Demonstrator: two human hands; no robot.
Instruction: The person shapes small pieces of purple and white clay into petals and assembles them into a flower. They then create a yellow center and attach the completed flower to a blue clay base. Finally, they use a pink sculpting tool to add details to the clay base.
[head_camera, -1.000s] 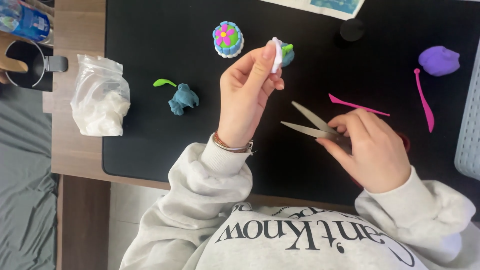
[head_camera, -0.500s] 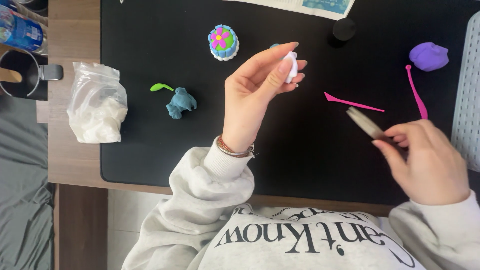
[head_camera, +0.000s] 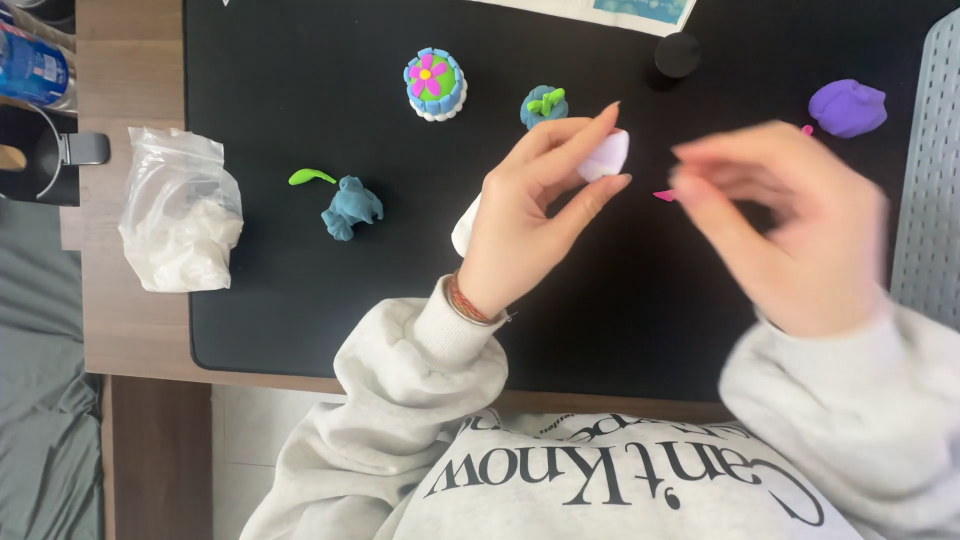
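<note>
Black desk mat (head_camera: 300, 300) underlies the left hand (head_camera: 530, 225) pinching a small white clay lump (head_camera: 605, 155); the blurred right hand (head_camera: 790, 230) nearby has fingers loosely curled, its grip unclear.

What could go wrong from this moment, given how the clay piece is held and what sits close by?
The left hand pinches the small white clay piece only at its fingertips, so it could slip or get squashed. The right hand is blurred with motion close beside it and might knock it. The blue clay ball with a green sprout lies just behind and could be bumped.
</note>
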